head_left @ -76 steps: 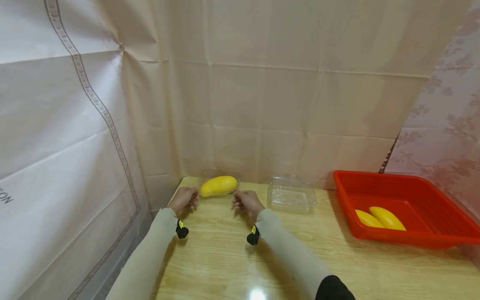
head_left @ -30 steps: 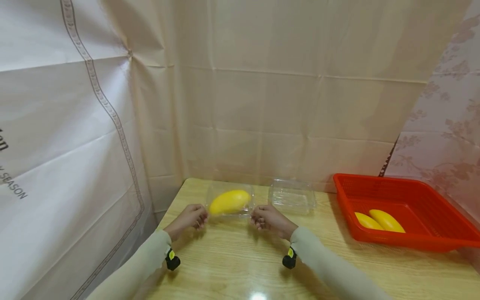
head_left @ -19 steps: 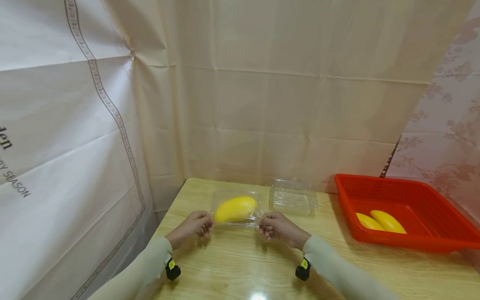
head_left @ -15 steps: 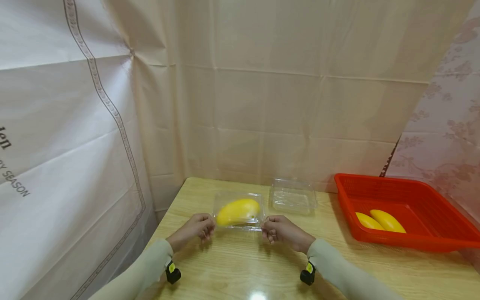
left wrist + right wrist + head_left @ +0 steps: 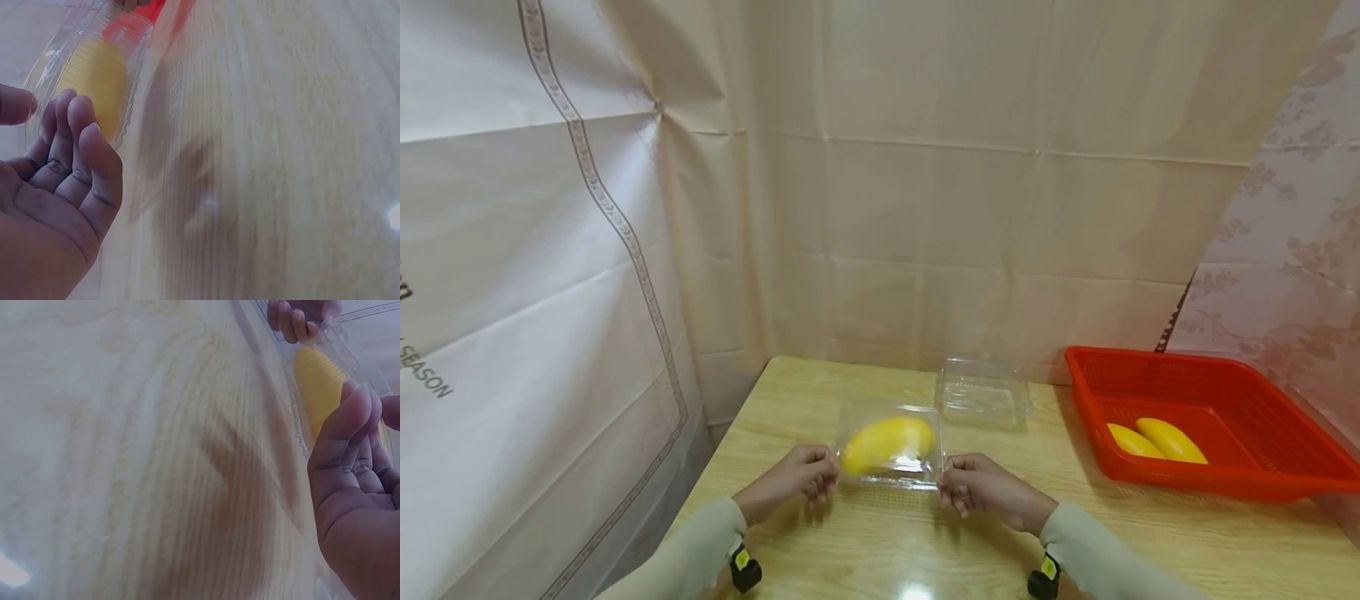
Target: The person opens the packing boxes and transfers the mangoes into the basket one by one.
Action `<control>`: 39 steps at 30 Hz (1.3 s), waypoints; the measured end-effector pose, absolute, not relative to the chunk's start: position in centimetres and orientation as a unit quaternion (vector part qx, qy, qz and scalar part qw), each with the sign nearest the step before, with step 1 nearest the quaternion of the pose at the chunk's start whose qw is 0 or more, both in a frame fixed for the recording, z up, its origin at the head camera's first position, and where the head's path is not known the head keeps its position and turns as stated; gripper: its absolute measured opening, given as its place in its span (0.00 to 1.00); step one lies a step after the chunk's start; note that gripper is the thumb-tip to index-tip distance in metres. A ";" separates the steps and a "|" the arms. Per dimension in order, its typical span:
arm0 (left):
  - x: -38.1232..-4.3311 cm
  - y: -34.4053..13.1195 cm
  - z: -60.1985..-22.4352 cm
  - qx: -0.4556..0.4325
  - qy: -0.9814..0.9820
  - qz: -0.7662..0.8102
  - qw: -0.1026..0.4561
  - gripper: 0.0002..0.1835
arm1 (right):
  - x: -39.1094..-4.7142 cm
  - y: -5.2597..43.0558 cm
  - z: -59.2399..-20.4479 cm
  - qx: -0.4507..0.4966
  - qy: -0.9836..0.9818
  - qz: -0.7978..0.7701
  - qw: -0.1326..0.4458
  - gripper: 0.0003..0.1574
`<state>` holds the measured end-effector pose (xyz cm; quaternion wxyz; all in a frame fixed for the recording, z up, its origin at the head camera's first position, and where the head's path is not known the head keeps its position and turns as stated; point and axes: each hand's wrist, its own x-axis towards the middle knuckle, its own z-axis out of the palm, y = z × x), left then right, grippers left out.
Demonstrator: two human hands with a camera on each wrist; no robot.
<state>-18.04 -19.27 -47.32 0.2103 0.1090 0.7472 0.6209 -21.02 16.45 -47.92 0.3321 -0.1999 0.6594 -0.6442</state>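
A clear plastic box [image 5: 891, 482] with a yellow mango [image 5: 887, 442] in it is between my two hands in the head view. My left hand [image 5: 793, 477] pinches its left end, thumb on one side and curled fingers on the other. At the opposite end my right hand [image 5: 992, 493] pinches it the same way. Both wrist views show the box tilted, with shadows on the wood, so it appears held just off the table. The mango [image 5: 94, 75] shows through the ribbed plastic wall.
A second clear plastic box [image 5: 983, 392] stands behind and to the right, near the cloth wall. Further right, a red basket [image 5: 1232, 483] holds two yellow mangoes [image 5: 1171, 440]. The wooden table [image 5: 865, 554] reaches back to hanging cloth [image 5: 910, 192].
Both hands have brought the box with the mango from the table's back left toward me and rightward. The second box and the red basket have stayed in place.
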 end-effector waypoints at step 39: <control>-14.3 -17.0 -49.2 0.168 0.718 0.623 0.261 0.13 | -16.2 19.9 -50.2 -0.192 0.607 -0.660 0.399 0.07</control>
